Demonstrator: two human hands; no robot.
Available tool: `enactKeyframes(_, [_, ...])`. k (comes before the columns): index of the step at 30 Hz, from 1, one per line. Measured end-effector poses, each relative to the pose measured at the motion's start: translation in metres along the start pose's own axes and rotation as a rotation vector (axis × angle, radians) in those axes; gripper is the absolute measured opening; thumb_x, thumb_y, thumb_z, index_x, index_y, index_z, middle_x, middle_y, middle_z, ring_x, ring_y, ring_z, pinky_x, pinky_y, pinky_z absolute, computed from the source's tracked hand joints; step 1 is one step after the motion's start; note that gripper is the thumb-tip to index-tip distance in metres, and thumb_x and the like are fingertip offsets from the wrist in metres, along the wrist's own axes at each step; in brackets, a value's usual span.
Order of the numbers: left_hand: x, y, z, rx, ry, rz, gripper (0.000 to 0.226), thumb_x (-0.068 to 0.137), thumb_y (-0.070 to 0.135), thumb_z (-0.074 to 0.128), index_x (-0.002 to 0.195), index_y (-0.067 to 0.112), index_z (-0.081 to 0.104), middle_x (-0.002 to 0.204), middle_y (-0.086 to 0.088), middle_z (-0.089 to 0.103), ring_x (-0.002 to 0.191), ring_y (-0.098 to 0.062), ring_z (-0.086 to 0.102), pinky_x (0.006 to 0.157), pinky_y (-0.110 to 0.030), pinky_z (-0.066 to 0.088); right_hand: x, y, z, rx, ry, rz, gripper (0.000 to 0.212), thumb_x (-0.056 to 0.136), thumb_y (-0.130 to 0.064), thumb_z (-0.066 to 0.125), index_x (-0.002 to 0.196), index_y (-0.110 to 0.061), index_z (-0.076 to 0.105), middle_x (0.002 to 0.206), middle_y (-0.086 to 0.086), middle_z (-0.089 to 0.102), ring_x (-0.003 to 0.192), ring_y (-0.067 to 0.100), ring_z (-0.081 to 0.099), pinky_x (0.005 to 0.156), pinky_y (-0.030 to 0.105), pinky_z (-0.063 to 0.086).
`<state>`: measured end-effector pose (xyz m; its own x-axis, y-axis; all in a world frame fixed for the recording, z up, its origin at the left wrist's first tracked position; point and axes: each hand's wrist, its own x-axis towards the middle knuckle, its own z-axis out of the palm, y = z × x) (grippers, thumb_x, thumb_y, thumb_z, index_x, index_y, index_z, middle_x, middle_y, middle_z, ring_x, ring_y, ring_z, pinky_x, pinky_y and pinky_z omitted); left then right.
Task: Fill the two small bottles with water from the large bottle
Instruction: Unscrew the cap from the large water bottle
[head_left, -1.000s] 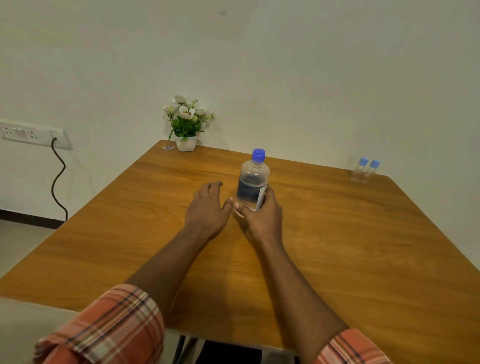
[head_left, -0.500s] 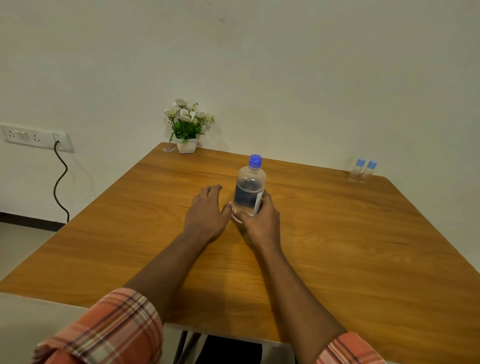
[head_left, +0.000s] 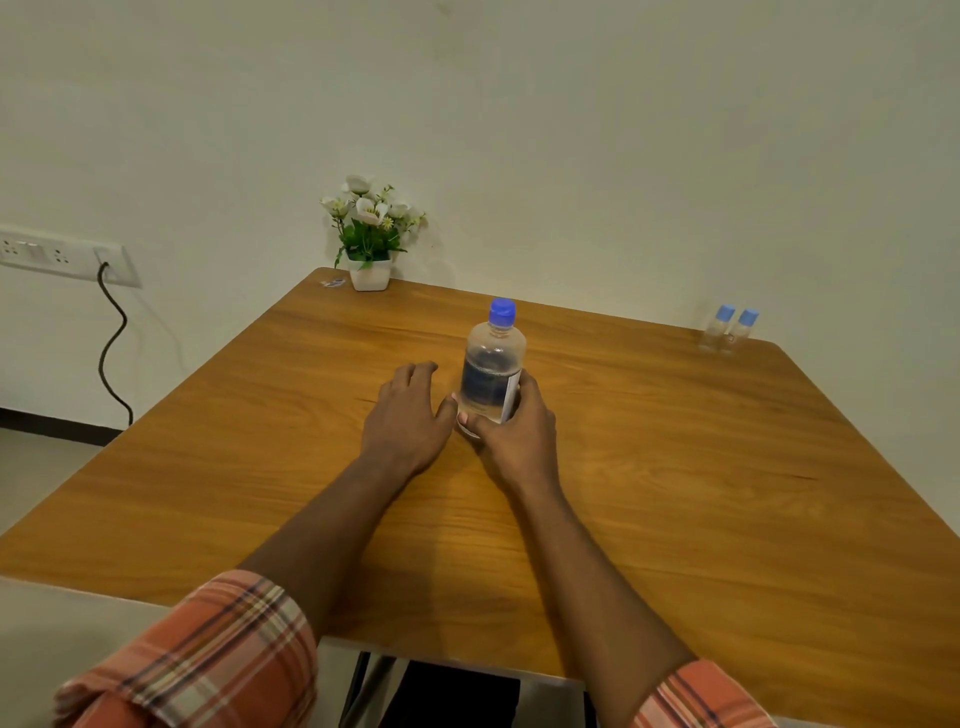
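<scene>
Large bottle (head_left: 492, 364): stands upright near the middle of the wooden table (head_left: 701, 467), blue cap on, dark label round its lower body, clear contents visible above and below the label.

Head view, the only view. Your right hand (head_left: 514, 436) wraps the lower part of the large bottle from the near side: thumb across the base on the left, fingers curled round the right side, over the edge of the label. The bottle's base sits on or just at the tabletop; contact is hidden by the hand.

Your left hand (head_left: 408, 415) lies palm down on the table just beside the bottle, fingers loosely spread and pointing away from you, holding nothing. Its thumb side is close to your right thumb; touching or not, cannot tell.

Two small bottles (head_left: 727, 330) stand upright side by side at the far right corner of the table, close to the wall, blue caps on, well apart from both hands. Fill level too small to read.

Far left corner: white pot of flowers (head_left: 370, 244). On the wall at left, a socket strip (head_left: 57, 254) with a black cable (head_left: 111, 343) hanging down. Plaid sleeves (head_left: 208, 660) rolled back on both forearms.
</scene>
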<state>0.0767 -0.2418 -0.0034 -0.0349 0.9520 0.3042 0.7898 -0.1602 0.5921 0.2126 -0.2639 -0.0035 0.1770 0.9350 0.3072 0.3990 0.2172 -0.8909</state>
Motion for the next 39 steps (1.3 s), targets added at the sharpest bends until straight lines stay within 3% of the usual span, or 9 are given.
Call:
enactKeyframes(4, [-0.003, 0.0, -0.002, -0.038, 0.017, 0.017, 0.05, 0.096, 0.042, 0.043, 0.14, 0.02, 0.036, 0.145, -0.005, 0.04, 0.128, -0.024, 0.042, 0.097, -0.038, 0.042, 0.0, 0.001, -0.004, 0.064, -0.079, 0.054, 0.083, 0.067, -0.031, 0.087, 0.135, -0.034, 0.04, 0.121, -0.02, 0.056, 0.107, 0.003, 0.057, 0.082, 0.019, 0.051])
enactKeyframes(7, [-0.005, 0.001, -0.005, -0.08, 0.031, 0.041, 0.045, 0.096, 0.032, 0.042, 0.139, 0.017, 0.04, 0.142, -0.007, 0.044, 0.125, -0.023, 0.044, 0.098, -0.037, 0.04, 0.004, -0.001, -0.014, 0.062, -0.119, 0.099, 0.096, 0.072, -0.042, 0.082, 0.149, -0.028, 0.027, 0.144, -0.008, 0.046, 0.126, 0.012, 0.049, 0.09, 0.024, 0.047])
enactKeyframes(9, [-0.007, 0.002, -0.005, -0.113, 0.034, 0.05, 0.046, 0.093, 0.025, 0.045, 0.138, 0.015, 0.04, 0.141, -0.007, 0.047, 0.125, -0.022, 0.045, 0.1, -0.036, 0.039, 0.01, -0.007, -0.024, 0.027, -0.07, 0.122, 0.088, 0.079, -0.05, 0.072, 0.151, -0.025, 0.027, 0.151, 0.0, 0.041, 0.134, 0.018, 0.043, 0.096, 0.031, 0.044])
enactKeyframes(12, [-0.01, 0.006, -0.004, -0.164, 0.004, 0.055, 0.057, 0.087, 0.021, 0.052, 0.141, 0.017, 0.036, 0.143, -0.005, 0.045, 0.129, -0.02, 0.043, 0.102, -0.034, 0.038, 0.023, -0.028, -0.039, -0.052, 0.024, 0.009, 0.065, 0.088, -0.048, 0.063, 0.143, -0.02, 0.043, 0.14, 0.002, 0.052, 0.124, 0.017, 0.051, 0.085, 0.023, 0.044])
enactKeyframes(15, [-0.012, 0.01, -0.002, -0.212, -0.03, 0.051, 0.067, 0.083, 0.025, 0.058, 0.144, 0.021, 0.03, 0.145, -0.002, 0.043, 0.13, -0.019, 0.042, 0.102, -0.036, 0.039, 0.042, -0.058, -0.049, -0.113, 0.06, -0.125, 0.054, 0.085, -0.043, 0.069, 0.131, -0.018, 0.056, 0.117, -0.001, 0.064, 0.103, 0.009, 0.059, 0.076, 0.017, 0.047])
enactKeyframes(21, [-0.011, 0.014, 0.007, -0.226, -0.017, 0.073, 0.077, 0.082, 0.044, 0.064, 0.146, 0.025, 0.026, 0.145, 0.001, 0.043, 0.129, -0.018, 0.043, 0.099, -0.037, 0.042, 0.072, -0.1, -0.054, -0.397, -0.106, -0.258, 0.044, 0.078, -0.044, 0.076, 0.112, -0.017, 0.069, 0.091, -0.008, 0.064, 0.08, 0.005, 0.06, 0.07, 0.018, 0.049])
enactKeyframes(28, [-0.008, 0.016, 0.012, -0.251, 0.012, 0.091, 0.075, 0.073, 0.059, 0.068, 0.134, 0.028, 0.038, 0.131, 0.007, 0.054, 0.115, -0.01, 0.052, 0.088, -0.031, 0.048, 0.084, -0.112, -0.06, -0.482, -0.255, -0.268, 0.023, 0.078, -0.023, 0.08, 0.096, -0.011, 0.074, 0.095, 0.002, 0.071, 0.082, 0.01, 0.063, 0.071, 0.019, 0.05])
enactKeyframes(33, [-0.008, 0.014, 0.012, -0.254, 0.03, 0.105, 0.073, 0.073, 0.057, 0.068, 0.133, 0.028, 0.041, 0.126, 0.006, 0.059, 0.111, -0.009, 0.055, 0.086, -0.033, 0.05, 0.091, -0.121, -0.068, -0.487, -0.383, -0.278, 0.033, 0.076, -0.008, 0.079, 0.108, -0.009, 0.072, 0.105, 0.006, 0.072, 0.084, 0.007, 0.063, 0.072, 0.01, 0.05])
enactKeyframes(39, [-0.008, 0.015, 0.012, -0.235, 0.026, 0.105, 0.074, 0.074, 0.056, 0.068, 0.135, 0.028, 0.04, 0.128, 0.006, 0.058, 0.111, -0.009, 0.055, 0.086, -0.031, 0.049, 0.102, -0.132, -0.071, -0.618, -0.553, -0.298, 0.044, 0.077, 0.001, 0.076, 0.118, -0.011, 0.066, 0.119, 0.005, 0.066, 0.1, 0.013, 0.064, 0.075, 0.015, 0.049])
